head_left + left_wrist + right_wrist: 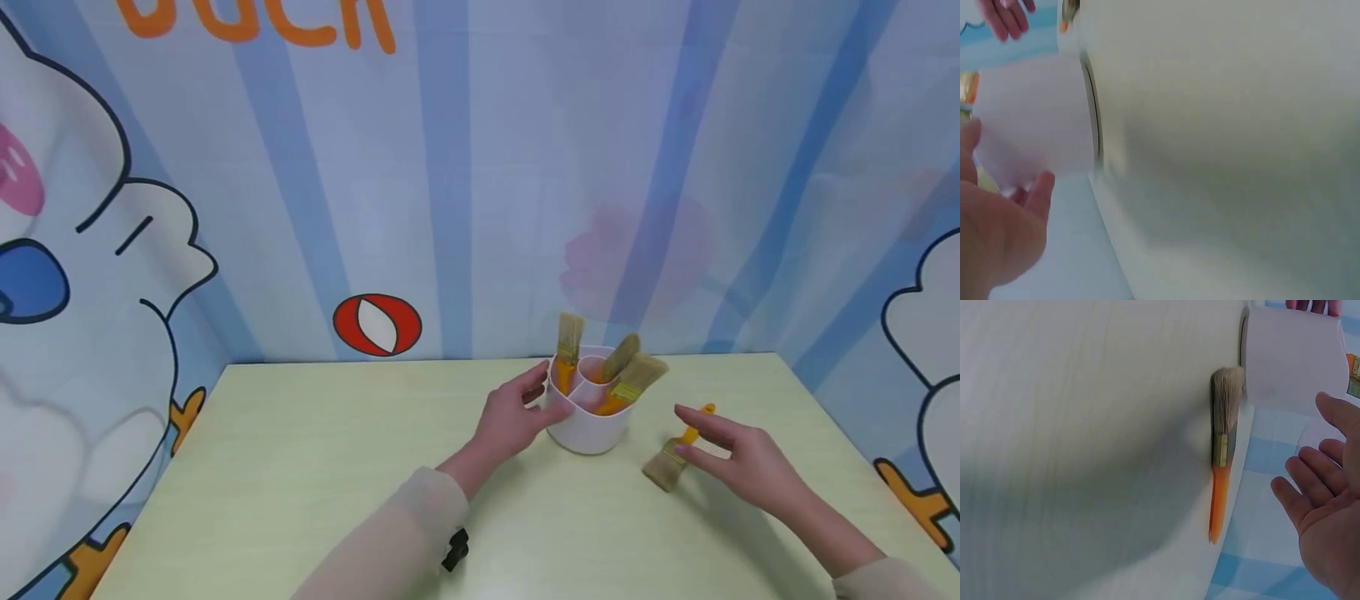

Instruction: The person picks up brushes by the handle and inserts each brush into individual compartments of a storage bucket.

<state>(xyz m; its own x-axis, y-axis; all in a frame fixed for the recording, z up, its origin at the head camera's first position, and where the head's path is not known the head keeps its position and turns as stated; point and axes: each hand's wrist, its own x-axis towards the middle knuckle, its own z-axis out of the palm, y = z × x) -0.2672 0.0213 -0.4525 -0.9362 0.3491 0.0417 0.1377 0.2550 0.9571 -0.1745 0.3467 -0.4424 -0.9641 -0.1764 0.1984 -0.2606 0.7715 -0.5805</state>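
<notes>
A white holder [588, 421] with curved compartments stands on the pale table [300, 467] and carries three orange-handled brushes, bristles up [570, 342]. My left hand [517, 412] rests against the holder's left side with straight fingers; the left wrist view shows the holder [1035, 119] by my palm [1004, 231]. Another orange-handled brush [678, 454] lies flat on the table right of the holder. My right hand [738, 454] hovers open just over it, touching nothing. The right wrist view shows that brush [1222, 450], the holder [1291, 356] and my spread fingers [1310, 494].
A blue-striped cartoon backdrop [480, 167] rises behind the table and wraps both sides. A small black clip [455, 550] sits on my left sleeve. Bare tabletop stretches to the left and front of the holder.
</notes>
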